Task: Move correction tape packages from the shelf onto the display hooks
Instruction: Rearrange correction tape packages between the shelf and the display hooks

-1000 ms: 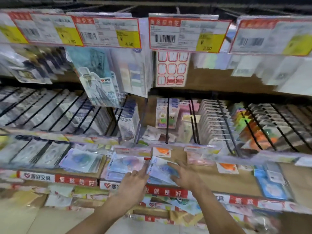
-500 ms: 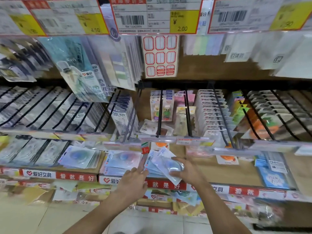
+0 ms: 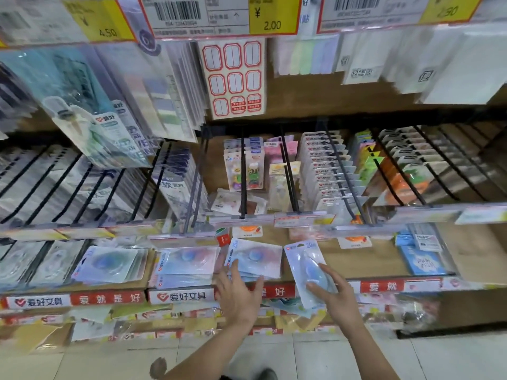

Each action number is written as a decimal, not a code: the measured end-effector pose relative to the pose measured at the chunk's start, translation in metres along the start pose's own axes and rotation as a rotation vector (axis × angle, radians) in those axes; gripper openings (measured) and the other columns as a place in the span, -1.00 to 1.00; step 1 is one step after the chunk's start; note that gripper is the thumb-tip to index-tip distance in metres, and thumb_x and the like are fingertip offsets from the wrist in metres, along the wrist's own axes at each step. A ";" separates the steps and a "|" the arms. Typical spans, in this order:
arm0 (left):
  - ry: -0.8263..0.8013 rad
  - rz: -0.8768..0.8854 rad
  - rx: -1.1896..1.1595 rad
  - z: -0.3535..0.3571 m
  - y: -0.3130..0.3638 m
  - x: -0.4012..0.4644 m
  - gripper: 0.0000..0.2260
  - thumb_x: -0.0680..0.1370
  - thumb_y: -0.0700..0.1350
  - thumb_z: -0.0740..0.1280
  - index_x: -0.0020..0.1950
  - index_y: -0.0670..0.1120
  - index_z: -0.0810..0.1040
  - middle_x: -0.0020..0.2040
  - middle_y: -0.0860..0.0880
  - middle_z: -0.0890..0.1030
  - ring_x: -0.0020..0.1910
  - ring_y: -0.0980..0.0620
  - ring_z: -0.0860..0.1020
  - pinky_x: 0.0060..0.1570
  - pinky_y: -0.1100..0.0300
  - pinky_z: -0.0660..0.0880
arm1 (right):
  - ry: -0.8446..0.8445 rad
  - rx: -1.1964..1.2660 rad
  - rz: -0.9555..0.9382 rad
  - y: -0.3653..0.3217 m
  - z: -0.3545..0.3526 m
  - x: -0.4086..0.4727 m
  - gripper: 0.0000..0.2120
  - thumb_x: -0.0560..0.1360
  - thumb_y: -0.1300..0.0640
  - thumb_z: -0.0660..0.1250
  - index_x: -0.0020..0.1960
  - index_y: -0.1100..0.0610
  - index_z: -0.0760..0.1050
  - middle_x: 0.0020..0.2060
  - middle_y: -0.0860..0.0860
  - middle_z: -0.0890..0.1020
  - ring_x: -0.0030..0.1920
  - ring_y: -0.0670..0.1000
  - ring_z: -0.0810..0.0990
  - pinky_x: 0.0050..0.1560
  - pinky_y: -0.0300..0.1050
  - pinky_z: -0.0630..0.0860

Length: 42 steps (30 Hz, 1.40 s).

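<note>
My right hand (image 3: 336,296) grips one blue correction tape package (image 3: 304,266), lifted just off the low shelf (image 3: 365,263) and tilted with its card top pointing up. My left hand (image 3: 240,293) rests with spread fingers on the front edge of a small stack of the same packages (image 3: 255,259) lying flat on that shelf. Two more stacks (image 3: 186,266) (image 3: 109,264) lie to the left. Black display hooks (image 3: 242,171) (image 3: 288,171) jut forward from the back panel above, some carrying carded goods.
Price tag strips (image 3: 299,216) run along the hook ends just above the shelf. A full hook of carded packs (image 3: 326,171) hangs right of centre. Blue packs (image 3: 422,261) lie at the shelf's right. Large price labels (image 3: 219,15) hang overhead. Tiled floor (image 3: 301,357) lies below.
My right hand has pulled one package away to the right of the stack. My left hand stays on the stack. The view has moved closer and tilted down.
</note>
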<state>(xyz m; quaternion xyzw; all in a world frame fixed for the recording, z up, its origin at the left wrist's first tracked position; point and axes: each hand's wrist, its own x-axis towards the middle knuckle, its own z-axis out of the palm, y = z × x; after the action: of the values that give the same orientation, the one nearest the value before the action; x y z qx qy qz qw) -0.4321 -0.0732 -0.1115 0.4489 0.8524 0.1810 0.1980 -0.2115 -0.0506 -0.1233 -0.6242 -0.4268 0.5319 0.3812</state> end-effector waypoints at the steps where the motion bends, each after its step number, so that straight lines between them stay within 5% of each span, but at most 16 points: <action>1: 0.007 -0.037 -0.011 0.003 0.004 0.001 -0.28 0.47 0.30 0.37 0.50 -0.05 0.30 0.48 -0.13 0.25 0.46 -0.14 0.25 0.34 -0.08 0.35 | 0.020 0.001 0.006 0.000 -0.002 -0.003 -0.50 0.31 0.12 0.64 0.21 -0.10 0.60 0.22 -0.12 0.61 0.24 -0.05 0.55 0.29 0.08 0.52; 6: 0.080 -0.150 -0.108 0.017 0.026 0.010 -0.13 0.40 0.40 0.37 0.49 -0.17 0.31 0.55 -0.20 0.21 0.50 -0.20 0.24 0.40 -0.11 0.27 | 0.065 0.017 0.003 -0.009 -0.002 -0.015 -0.56 0.36 0.18 0.61 0.15 -0.12 0.58 0.15 -0.18 0.59 0.16 -0.22 0.53 0.04 -0.23 0.49; 16: 0.091 -0.236 -0.203 0.034 0.043 0.024 0.16 0.26 0.50 0.40 0.57 -0.23 0.15 0.62 -0.17 0.03 0.59 -0.14 0.02 0.53 -0.18 0.03 | 0.060 -0.010 -0.004 -0.012 -0.005 -0.029 -0.53 0.37 0.20 0.60 0.23 -0.04 0.59 0.14 -0.21 0.59 0.03 -0.43 0.54 -0.12 -0.42 0.53; 22: 0.071 -0.201 -0.156 0.039 0.042 0.033 0.05 0.28 0.47 0.41 0.54 -0.18 0.24 0.62 -0.19 0.00 0.60 -0.17 -0.02 0.51 -0.21 0.05 | 0.067 -0.057 0.005 -0.012 -0.007 -0.033 -0.46 0.35 0.08 0.62 0.29 -0.10 0.57 0.20 -0.13 0.56 0.18 -0.20 0.54 -0.02 -0.28 0.54; 28: 0.060 -0.107 -0.128 0.042 0.027 0.028 -0.17 0.36 0.24 0.51 0.52 -0.05 0.34 0.62 -0.20 -0.08 0.60 -0.18 -0.06 0.49 -0.14 0.12 | 0.064 -0.026 0.013 -0.010 -0.009 -0.033 -0.46 0.35 0.11 0.62 0.28 -0.06 0.57 0.19 -0.15 0.57 0.20 -0.15 0.54 -0.05 -0.32 0.55; 32: -0.057 -0.195 -0.231 0.034 0.021 0.018 -0.26 0.41 0.10 0.51 0.53 0.02 0.32 0.61 -0.17 -0.12 0.59 -0.21 -0.02 0.47 -0.10 0.23 | 0.079 -0.002 0.021 -0.005 -0.008 -0.032 -0.45 0.35 0.14 0.61 0.30 0.00 0.57 0.18 -0.13 0.59 0.20 -0.08 0.56 -0.11 -0.42 0.54; 34: -0.084 -0.210 -0.266 0.029 0.018 0.014 -0.28 0.41 0.03 0.52 0.52 0.04 0.33 0.61 -0.20 -0.05 0.57 -0.26 0.06 0.44 -0.11 0.26 | 0.098 0.005 0.035 -0.002 -0.006 -0.032 -0.45 0.34 0.12 0.62 0.30 -0.02 0.57 0.21 -0.09 0.59 0.22 -0.05 0.56 -0.05 -0.35 0.55; 38: -0.073 -0.145 -0.227 0.022 0.011 0.017 -0.34 0.40 -0.01 0.51 0.47 -0.01 0.40 0.39 -0.17 0.44 0.39 -0.24 0.37 0.24 -0.07 0.43 | 0.087 0.007 0.059 0.005 0.002 -0.030 -0.46 0.32 0.03 0.63 0.26 -0.13 0.58 0.25 -0.04 0.57 0.24 -0.03 0.56 0.20 -0.02 0.57; 42: -0.018 -0.094 -0.231 0.016 0.010 0.026 -0.59 0.38 -0.08 0.50 0.20 -0.05 0.55 0.08 -0.09 0.64 0.12 -0.20 0.57 -0.08 0.09 0.45 | 0.060 0.023 0.043 0.001 0.011 -0.028 -0.47 0.35 0.11 0.62 0.27 -0.07 0.58 0.24 -0.05 0.57 0.22 -0.10 0.55 0.16 -0.12 0.57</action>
<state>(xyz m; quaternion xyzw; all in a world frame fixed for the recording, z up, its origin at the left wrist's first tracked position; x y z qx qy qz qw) -0.4304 -0.0443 -0.1251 0.3840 0.8443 0.2645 0.2642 -0.2239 -0.0770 -0.1167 -0.6443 -0.3956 0.5260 0.3894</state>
